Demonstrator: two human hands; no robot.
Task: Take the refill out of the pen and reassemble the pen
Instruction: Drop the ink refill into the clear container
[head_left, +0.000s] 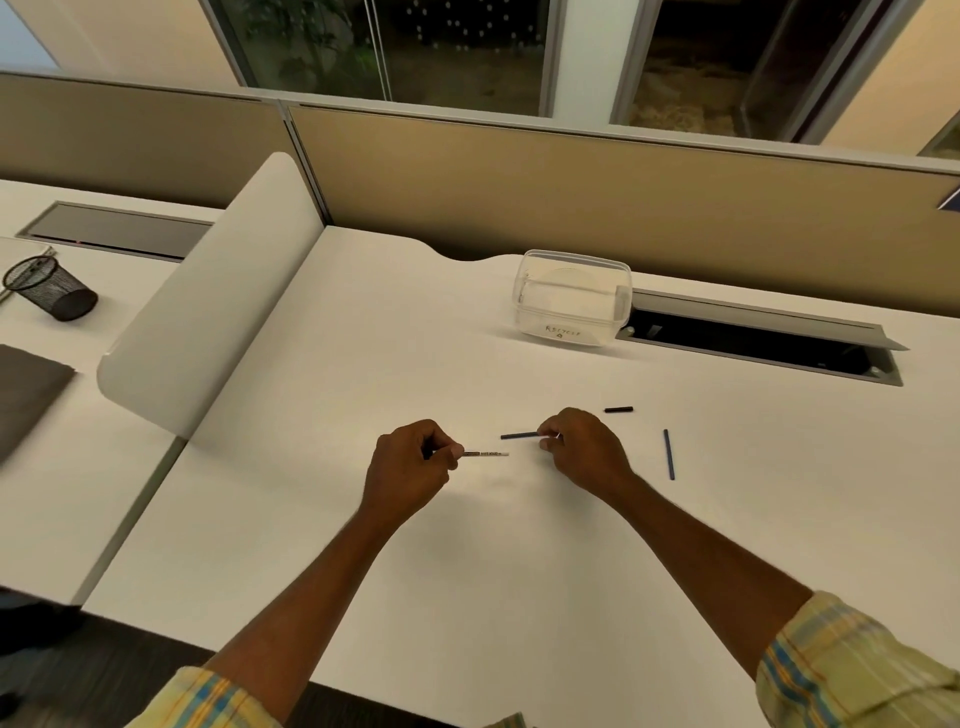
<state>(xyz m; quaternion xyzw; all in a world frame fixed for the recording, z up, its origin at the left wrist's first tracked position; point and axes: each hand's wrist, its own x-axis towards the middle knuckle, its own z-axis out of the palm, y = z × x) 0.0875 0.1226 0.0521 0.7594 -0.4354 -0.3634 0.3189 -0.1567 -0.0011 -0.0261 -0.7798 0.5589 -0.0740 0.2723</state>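
Note:
My left hand (410, 467) pinches a thin white pen barrel (487, 454) with dark print, its free end pointing right. My right hand (582, 447) holds a dark slender refill (519, 435) by one end, its other end pointing left toward the barrel; a small gap separates the two. On the white desk (363, 519) to the right lie a short black pen piece (618, 410) and a long dark blue stick (669, 454). Both hands hover just above the desk.
A clear plastic tub (571, 299) with handwriting stands at the back, beside an open cable tray slot (753, 345). A curved white divider (208, 306) bounds the left. A black mesh cup (49, 288) lies on the neighbouring desk.

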